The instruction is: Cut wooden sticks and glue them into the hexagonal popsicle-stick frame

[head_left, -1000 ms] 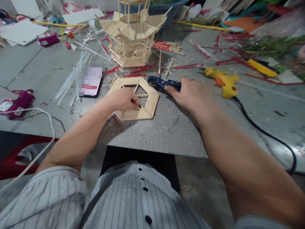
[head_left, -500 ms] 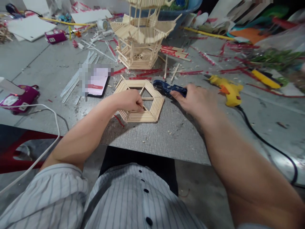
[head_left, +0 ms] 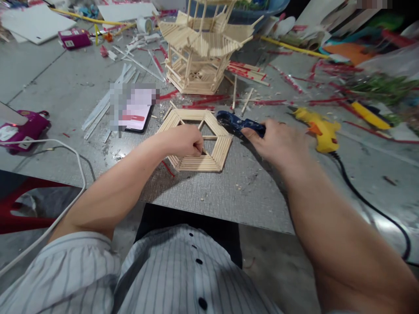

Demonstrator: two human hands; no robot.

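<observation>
A flat hexagonal frame of pale wooden sticks (head_left: 200, 164) lies on the table, with thin spokes across its opening. Above its middle is my left hand (head_left: 188, 140), closed, the fingers pressed together beside a spoke near the lower right. Whatever is between those fingertips is hidden. My right hand (head_left: 278, 139) is wrapped around a dark blue hand tool (head_left: 237, 122), perhaps pliers, whose rounded head rests at the frame's upper right corner. Behind the frame stands a tiered stick pagoda (head_left: 203, 56).
Right of my right hand lies a yellow glue gun (head_left: 319, 128) with a black cord. A phone (head_left: 139, 109) and clear glue sticks (head_left: 104, 109) are to the left. Red wrapper strips (head_left: 209, 101) litter the table (head_left: 242, 196). A white cable (head_left: 80, 165) hangs over the left edge.
The whole view has shifted slightly, so the things on the table sit a little farther right. Both hands keep about the same places against the frame, and the blue tool stays in my right hand.
</observation>
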